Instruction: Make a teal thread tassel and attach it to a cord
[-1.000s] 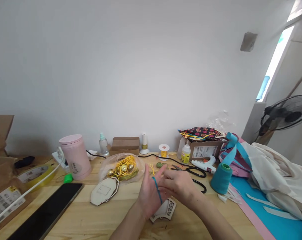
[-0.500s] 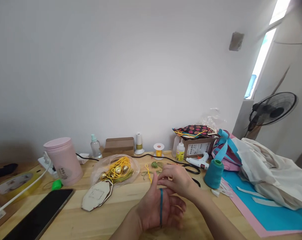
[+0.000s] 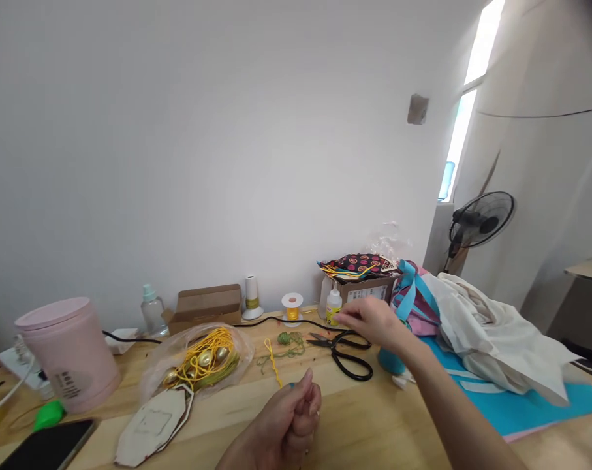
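My left hand (image 3: 296,421) is curled closed above the wooden table, with a small bit of teal thread showing near the thumb; the rest of the thread is hidden by the fingers. My right hand (image 3: 371,320) is raised to the right, its fingers pinched together near the glue bottle (image 3: 333,305); anything between the fingertips is too small to see. Behind my right wrist a teal thread cone (image 3: 391,361) is partly hidden. Black-handled scissors (image 3: 352,365) lie below my right hand, beside a small green thread ball (image 3: 284,338) and a yellow cord (image 3: 273,361).
On the left are a pink canister (image 3: 70,352), a phone (image 3: 48,445), octagonal boards (image 3: 151,427) and a plastic bag with yellow cords and gold bells (image 3: 212,356). White cloth (image 3: 501,333) and blue sheets (image 3: 530,411) lie right. A box (image 3: 369,289) stands behind.
My left hand has closed over the teal thread. My right hand has moved away from it, up and to the right, uncovering the scissors. The view has turned right.
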`<state>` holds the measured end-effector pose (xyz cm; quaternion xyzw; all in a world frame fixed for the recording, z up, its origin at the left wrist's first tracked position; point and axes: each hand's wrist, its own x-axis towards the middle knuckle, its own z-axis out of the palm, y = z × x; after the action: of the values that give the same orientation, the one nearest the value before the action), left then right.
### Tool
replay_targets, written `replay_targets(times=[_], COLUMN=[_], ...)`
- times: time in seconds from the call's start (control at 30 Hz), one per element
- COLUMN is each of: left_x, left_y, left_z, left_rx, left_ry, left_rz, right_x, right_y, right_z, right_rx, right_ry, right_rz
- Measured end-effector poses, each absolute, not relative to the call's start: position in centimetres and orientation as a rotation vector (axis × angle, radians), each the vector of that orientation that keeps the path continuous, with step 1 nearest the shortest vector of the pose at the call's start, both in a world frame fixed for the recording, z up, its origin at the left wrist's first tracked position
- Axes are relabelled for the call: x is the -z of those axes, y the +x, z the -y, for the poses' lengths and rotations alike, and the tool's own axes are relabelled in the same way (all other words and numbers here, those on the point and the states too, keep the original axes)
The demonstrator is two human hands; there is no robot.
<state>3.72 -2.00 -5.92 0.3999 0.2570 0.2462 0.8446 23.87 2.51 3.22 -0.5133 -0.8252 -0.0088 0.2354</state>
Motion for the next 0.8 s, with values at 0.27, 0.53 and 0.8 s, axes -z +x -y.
replay_targets(times=[0.27, 0.53, 0.8], left_x=[7.3, 6.7, 5.8], left_y=[4.0, 3.8, 2.8], left_z=[1.4, 1.3, 1.2], left_rx=[-0.503, -0.479, -0.582], left_ry=[0.798, 0.767, 0.669], left_rz=[-0.508, -0.496, -0.569], right_x=[-11.0, -24.9, -15.9], right_y=[31.0, 31.1, 29.4], right_z=[-6.4, -3.6, -5.9], right_rx=[-0.178, -0.075, -0.350], right_ry=[-1.504, -1.438, -1.570], right_rz=[2.201, 2.261, 2.372])
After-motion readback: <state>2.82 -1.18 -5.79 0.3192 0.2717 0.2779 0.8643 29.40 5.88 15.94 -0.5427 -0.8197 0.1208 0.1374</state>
